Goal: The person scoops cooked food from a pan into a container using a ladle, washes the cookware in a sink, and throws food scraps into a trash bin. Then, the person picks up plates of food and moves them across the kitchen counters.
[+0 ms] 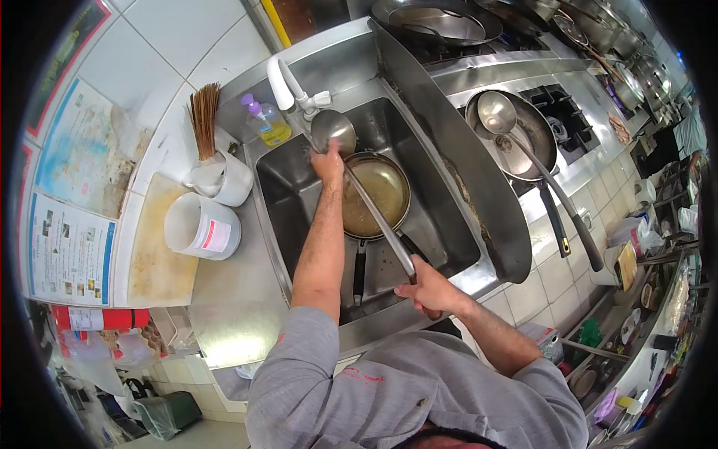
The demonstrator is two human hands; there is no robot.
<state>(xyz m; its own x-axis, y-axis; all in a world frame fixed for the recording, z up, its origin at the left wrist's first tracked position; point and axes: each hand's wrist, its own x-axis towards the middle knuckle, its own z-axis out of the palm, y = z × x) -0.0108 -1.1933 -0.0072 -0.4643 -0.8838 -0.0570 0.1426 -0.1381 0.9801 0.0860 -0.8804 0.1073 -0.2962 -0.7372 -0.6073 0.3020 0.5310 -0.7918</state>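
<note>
A long-handled ladle (pixel 374 208) slants across the sink (pixel 441 258), its round bowl under the white tap (pixel 283 86). My right hand (pixel 432 288) is wrapped round the brown grip at the handle's lower end. At the other end, my left hand (pixel 327 163) closes on the near edge of the bowl; its fingertips are partly hidden, and I cannot tell if a scrubber is in them. Beneath the ladle, a frying pan (pixel 389 191) holding cloudy liquid rests in the sink. Two dark handles point toward me from there.
A soap bottle (pixel 273 129) with a purple pump stands by the tap. On the left are a white bucket (pixel 191 224) and a twig brush (pixel 203 123) in a container. A steel partition (pixel 464 172) separates the sink from the stove, where a pan (pixel 535 142) carries another ladle (pixel 538 165).
</note>
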